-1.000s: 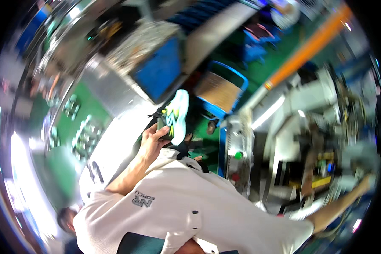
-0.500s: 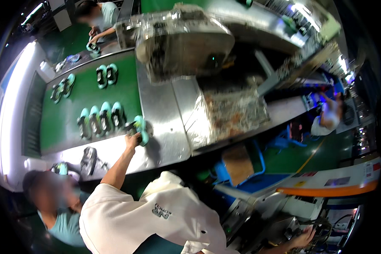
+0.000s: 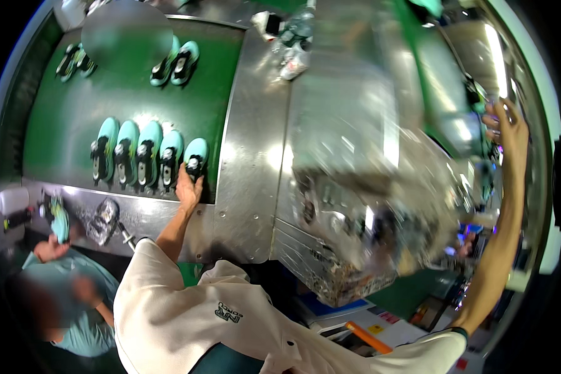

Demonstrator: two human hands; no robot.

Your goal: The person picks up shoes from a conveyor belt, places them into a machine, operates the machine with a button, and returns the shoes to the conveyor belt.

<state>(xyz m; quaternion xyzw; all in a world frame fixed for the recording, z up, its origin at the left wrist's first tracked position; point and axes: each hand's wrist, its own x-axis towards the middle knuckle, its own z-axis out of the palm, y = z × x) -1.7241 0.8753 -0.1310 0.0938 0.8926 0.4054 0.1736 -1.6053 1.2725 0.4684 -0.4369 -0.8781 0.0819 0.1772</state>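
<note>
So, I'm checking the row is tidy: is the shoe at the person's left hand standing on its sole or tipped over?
Standing on its sole: the teal shoe shows its open top, like the row beside it. The left hand touches its heel.

The green belt (image 3: 131, 81) holds a tight row of five teal shoes (image 3: 144, 153) with hardly a gap between them — the left hand (image 3: 189, 187) sits at the last one's heel. Open belt lies above the row, up to another pair (image 3: 176, 61) near the top. To the right, a bare strip of steel frame (image 3: 246, 162) runs free, then the bulky foil-wrapped machine (image 3: 361, 181) blocks the way — the right hand (image 3: 511, 128) reaches around its far side.
</note>
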